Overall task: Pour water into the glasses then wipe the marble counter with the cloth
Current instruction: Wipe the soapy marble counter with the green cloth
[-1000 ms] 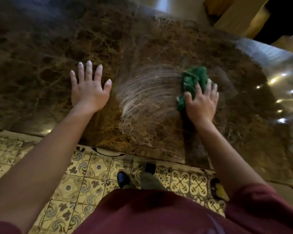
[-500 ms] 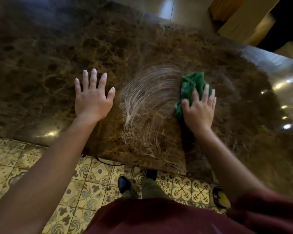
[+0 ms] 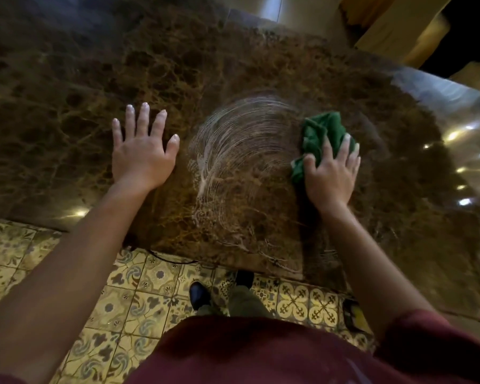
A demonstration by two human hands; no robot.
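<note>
Readable text: I am seeing none anywhere in view.
Desk (image 3: 94,79): it is showing only brown marble veining and wet streaks, no lettering.
Cloth (image 3: 320,131): it is showing plain green, no label or tag that I can read.
Floor tiles (image 3: 150,286): they are carrying floral ornament only, no numbers or signs.
My shirt (image 3: 261,356): a faint pale mark is showing low down, too blurred to read.
</note>
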